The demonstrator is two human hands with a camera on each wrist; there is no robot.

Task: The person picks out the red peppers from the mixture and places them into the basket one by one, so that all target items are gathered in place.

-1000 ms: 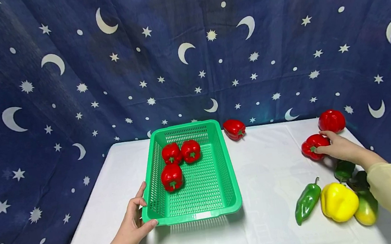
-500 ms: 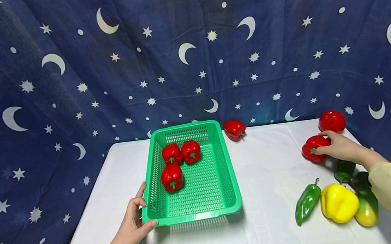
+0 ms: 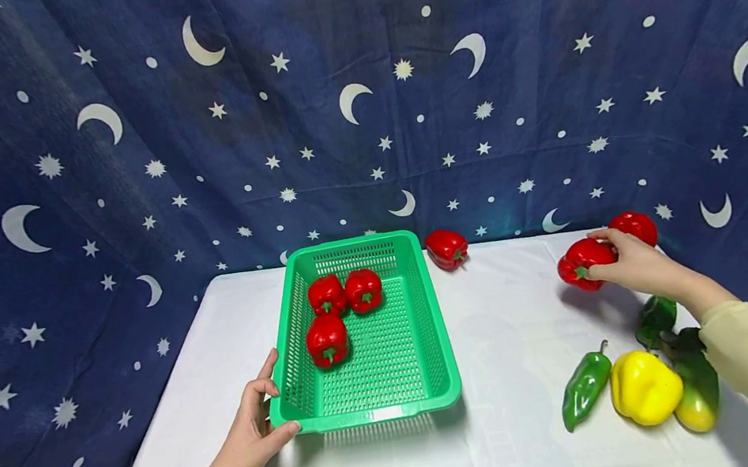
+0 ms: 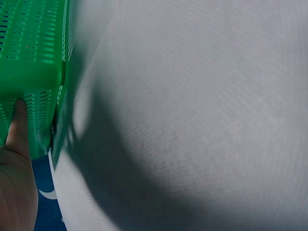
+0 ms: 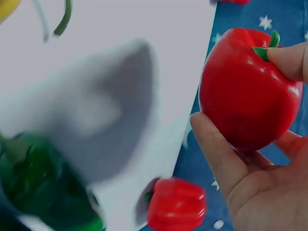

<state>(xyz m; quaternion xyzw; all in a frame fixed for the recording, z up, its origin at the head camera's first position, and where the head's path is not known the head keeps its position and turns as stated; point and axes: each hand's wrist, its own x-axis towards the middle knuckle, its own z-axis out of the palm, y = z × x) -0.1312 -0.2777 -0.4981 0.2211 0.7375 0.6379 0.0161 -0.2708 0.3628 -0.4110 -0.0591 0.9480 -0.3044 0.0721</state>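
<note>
My right hand [image 3: 644, 267] grips a red bell pepper [image 3: 582, 258] off the table at the right, its thumb beside the green stem. In the right wrist view, the fingers curl under this bell pepper [image 5: 248, 96], with its shadow on the white cloth. My left hand [image 3: 253, 432] holds the near left corner of the green plastic basket [image 3: 392, 359], thumb on the rim and fingers along the outer side. Inside the basket lie three red bell peppers [image 3: 328, 340] toward the left. Another red bell pepper [image 3: 634, 227] sits just behind my right hand, partly covered by it.
One red bell pepper [image 3: 447, 248] lies beyond the basket's far right corner. At the near right are a long green pepper [image 3: 586, 389], a yellow bell pepper [image 3: 646, 388], a yellow-green fruit [image 3: 696, 400] and dark green vegetables [image 3: 656, 317]. A star-patterned curtain [image 3: 356, 108] hangs behind the table.
The red bell pepper in my right hand has risen off the table and moved slightly left and away from me. My left hand and the basket stay put.
</note>
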